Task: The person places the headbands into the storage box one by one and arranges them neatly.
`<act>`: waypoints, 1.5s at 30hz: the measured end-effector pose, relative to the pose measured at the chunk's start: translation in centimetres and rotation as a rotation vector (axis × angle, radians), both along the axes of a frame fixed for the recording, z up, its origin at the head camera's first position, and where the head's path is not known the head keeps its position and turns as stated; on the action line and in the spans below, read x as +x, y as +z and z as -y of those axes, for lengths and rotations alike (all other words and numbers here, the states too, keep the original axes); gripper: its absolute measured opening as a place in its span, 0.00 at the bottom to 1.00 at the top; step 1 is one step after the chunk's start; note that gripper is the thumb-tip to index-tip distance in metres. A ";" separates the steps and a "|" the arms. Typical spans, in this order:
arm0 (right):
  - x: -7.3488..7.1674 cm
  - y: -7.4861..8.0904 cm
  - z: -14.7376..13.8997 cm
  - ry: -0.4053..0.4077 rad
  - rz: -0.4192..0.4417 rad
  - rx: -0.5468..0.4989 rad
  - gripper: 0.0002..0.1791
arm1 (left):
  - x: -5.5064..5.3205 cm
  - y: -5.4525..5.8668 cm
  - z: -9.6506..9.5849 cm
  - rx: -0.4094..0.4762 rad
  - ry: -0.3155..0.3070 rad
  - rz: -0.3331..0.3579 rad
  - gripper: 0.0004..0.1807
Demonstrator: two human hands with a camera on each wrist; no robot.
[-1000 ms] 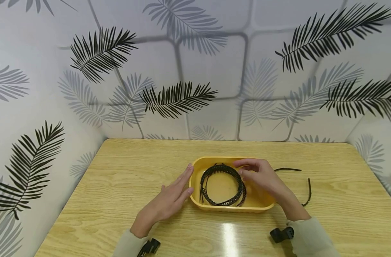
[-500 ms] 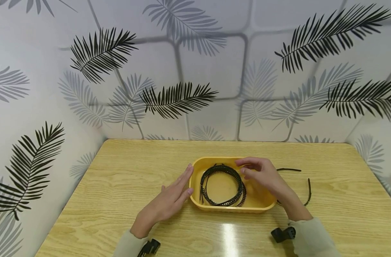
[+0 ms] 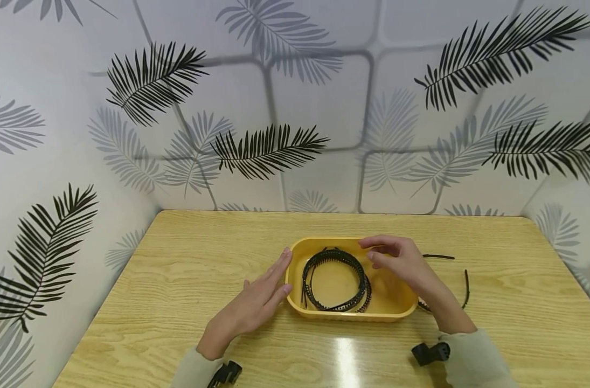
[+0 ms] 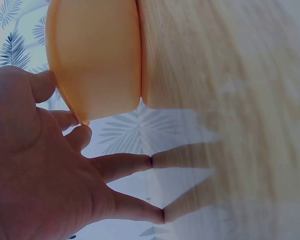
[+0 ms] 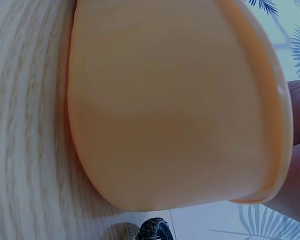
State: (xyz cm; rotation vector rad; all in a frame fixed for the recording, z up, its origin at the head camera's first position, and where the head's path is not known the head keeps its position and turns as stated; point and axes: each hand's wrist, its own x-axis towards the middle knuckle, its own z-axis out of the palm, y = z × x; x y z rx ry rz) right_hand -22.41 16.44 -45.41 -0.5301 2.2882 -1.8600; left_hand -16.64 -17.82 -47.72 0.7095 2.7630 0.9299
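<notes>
A yellow tray point(image 3: 353, 314) sits mid-table with a few black toothed headbands point(image 3: 333, 253) coiled inside it. My left hand point(image 3: 263, 293) lies flat on the wood, its fingertips against the tray's left wall point(image 4: 95, 55). My right hand point(image 3: 382, 252) hovers over the tray's right side, fingers loosely bent, with nothing in it. Another thin black headband point(image 3: 467, 285) lies on the table right of the tray, partly hidden behind my right forearm. The right wrist view is filled by the tray's outer wall point(image 5: 165, 110), with a bit of toothed band point(image 5: 152, 230) below it.
The wooden table point(image 3: 188, 258) is boxed in by leaf-patterned walls point(image 3: 324, 108) at the back and on both sides. Bare wood lies to the left of the tray and behind it.
My right hand has drifted a little to the right and away from the headbands in the tray. The left hand and the tray have stayed put.
</notes>
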 end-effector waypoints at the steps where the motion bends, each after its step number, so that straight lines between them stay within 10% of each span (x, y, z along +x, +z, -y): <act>1: 0.0 0.0 0.0 -0.002 -0.003 0.000 0.17 | 0.0 0.0 0.0 0.001 0.001 0.002 0.36; 45: 4.7 -0.1 -7.3 -0.273 -0.196 0.024 0.18 | -0.2 0.0 0.2 0.013 -0.012 -0.021 0.36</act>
